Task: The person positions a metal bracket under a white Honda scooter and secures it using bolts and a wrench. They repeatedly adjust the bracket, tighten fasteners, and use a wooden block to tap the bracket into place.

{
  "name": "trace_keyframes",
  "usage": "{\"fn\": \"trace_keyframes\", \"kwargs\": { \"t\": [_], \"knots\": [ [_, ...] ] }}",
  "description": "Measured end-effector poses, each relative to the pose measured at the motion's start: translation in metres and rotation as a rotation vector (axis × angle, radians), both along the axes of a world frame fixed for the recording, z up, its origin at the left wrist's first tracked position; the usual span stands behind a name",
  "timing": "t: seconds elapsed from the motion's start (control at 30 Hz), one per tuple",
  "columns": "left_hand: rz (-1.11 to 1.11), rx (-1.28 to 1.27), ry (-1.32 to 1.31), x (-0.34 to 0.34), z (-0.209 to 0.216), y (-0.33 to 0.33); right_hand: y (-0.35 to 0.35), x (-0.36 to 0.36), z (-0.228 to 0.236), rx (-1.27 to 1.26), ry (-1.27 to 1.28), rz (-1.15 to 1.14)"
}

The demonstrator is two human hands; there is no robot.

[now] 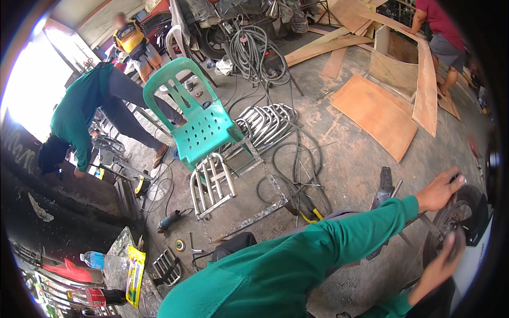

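Observation:
My left arm in a green sleeve stretches to the right. Its hand (439, 192) is bent over the top of a small black wheel (442, 225) with a tyre and a disc at its hub. The fingers close on something I cannot make out, near a thin metal bar. Lower down, my right hand (439, 267) comes up beside the same wheel. Its fingers curl around a dark, blurred piece that I cannot name. A white panel (477, 265) borders the wheel on the right. Left of the wheel stands a black and grey metal part (383, 193).
A green plastic chair (204, 130), bent chrome tubing (268, 124) and a speckled metal frame (275, 199) stand left of my arm. Cables (318, 159) cross the floor. Plywood sheets (376, 114) lie beyond. A bending co-worker (85, 100) and others are nearby. An angle grinder (170, 220) lies left.

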State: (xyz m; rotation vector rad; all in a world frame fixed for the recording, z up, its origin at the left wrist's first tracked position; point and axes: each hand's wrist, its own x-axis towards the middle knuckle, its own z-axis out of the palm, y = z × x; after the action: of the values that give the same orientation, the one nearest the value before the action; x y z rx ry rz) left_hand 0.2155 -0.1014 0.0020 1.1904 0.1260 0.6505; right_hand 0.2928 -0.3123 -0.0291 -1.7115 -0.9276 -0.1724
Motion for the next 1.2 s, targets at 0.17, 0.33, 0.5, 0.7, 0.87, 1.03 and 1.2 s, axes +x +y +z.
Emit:
{"fn": "trace_keyframes", "kwargs": {
  "t": [0.17, 0.33, 0.5, 0.7, 0.87, 1.03, 1.2],
  "knots": [
    [0.609, 1.295, 0.084, 0.013, -0.013, 0.007, -0.096, -0.019, -0.204, -0.260, 0.412, -0.176],
    [0.136, 0.002, 0.157, 0.006, 0.015, -0.004, -0.139, -0.158, -0.412, -1.035, 0.993, -0.146],
    [0.011, -0.032, 0.113, -0.008, 0.039, -0.016, -0.140, -0.205, -0.435, -1.381, 0.903, -0.125],
    [0.020, 0.082, 0.166, -0.011, 0.035, -0.042, -0.110, -0.204, -0.411, -1.073, 1.012, -0.030],
    [0.333, 0.279, 0.198, -0.020, 0.046, -0.050, -0.076, -0.222, -0.465, -0.880, 1.002, -0.117],
    [0.383, 0.433, 0.150, -0.028, 0.045, -0.056, -0.053, -0.224, -0.485, -0.710, 1.306, -0.134],
    [0.431, 0.448, 0.131, -0.022, 0.036, -0.064, -0.075, -0.188, -0.401, -0.332, 1.633, -0.218]
  ]
}}
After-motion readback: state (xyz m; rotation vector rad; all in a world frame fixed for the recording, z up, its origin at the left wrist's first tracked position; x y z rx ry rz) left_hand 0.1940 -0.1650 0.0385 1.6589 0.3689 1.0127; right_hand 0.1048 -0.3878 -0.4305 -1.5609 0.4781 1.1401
